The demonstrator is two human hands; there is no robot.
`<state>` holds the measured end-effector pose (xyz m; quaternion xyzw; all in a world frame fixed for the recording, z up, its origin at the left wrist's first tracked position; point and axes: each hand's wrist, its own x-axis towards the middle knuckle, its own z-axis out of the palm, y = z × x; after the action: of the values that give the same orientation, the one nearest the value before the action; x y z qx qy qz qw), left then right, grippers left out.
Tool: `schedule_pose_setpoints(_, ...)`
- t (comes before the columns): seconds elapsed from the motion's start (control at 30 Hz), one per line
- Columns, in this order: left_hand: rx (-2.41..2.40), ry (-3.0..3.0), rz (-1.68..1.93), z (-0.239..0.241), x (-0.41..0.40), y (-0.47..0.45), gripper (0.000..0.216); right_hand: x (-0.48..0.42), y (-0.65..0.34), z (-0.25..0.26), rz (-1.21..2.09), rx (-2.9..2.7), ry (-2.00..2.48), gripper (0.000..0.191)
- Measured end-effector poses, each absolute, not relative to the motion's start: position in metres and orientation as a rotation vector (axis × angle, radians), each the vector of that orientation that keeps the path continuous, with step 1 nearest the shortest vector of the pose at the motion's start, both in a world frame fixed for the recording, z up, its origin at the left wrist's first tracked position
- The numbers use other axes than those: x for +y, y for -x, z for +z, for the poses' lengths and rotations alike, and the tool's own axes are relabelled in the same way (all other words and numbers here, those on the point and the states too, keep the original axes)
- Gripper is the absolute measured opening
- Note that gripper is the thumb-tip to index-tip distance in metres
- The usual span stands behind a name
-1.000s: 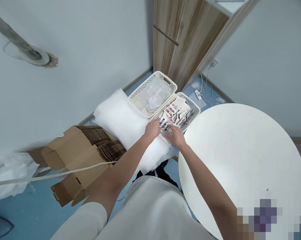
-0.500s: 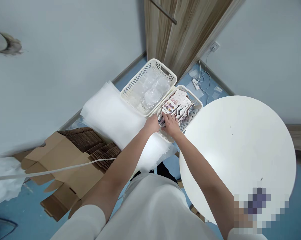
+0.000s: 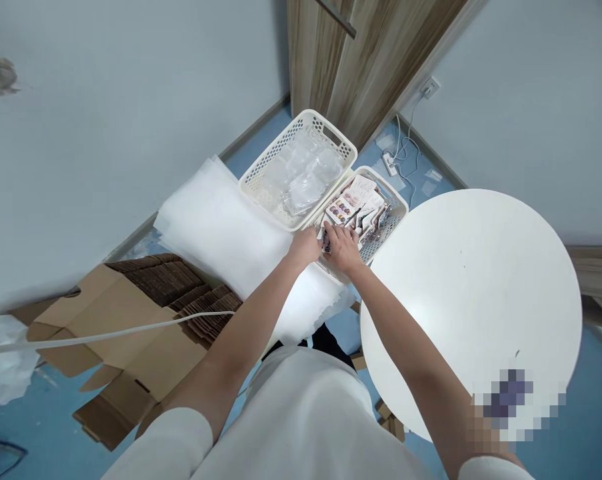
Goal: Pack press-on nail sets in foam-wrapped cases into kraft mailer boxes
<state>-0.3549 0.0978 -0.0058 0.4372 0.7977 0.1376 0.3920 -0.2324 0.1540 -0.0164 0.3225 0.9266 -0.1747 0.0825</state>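
Both my hands reach into the nearer white basket (image 3: 398, 203), which holds several small printed packets (image 3: 357, 200) with coloured dots. My left hand (image 3: 305, 245) rests at the basket's near-left corner, fingers curled on a packet (image 3: 325, 235) there. My right hand (image 3: 341, 247) lies right beside it, fingers spread over the same packets. Whether either hand has lifted a packet cannot be told. A second white basket (image 3: 265, 175) touches the first on its far-left side and holds clear plastic bags (image 3: 301, 180).
A round white table (image 3: 473, 300) stands at the right. A stack of white foam sheets (image 3: 221, 233) lies left of the baskets. An open cardboard box (image 3: 145, 313) with brown inserts sits at left, a white cord (image 3: 105, 335) across it. Wooden cabinet (image 3: 361, 60) and power strip (image 3: 389, 163) behind.
My right hand slid left over the packets until it met my left hand at the basket's near corner. The view shifted slightly downward and left.
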Motion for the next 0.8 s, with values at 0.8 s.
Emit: schedule_pose_setpoints(0.8,2.059,-0.787,0.825,0.018,0.073,0.338,0.016,0.138,0.172,0.006,-1.585,2.615,-1.143,0.077)
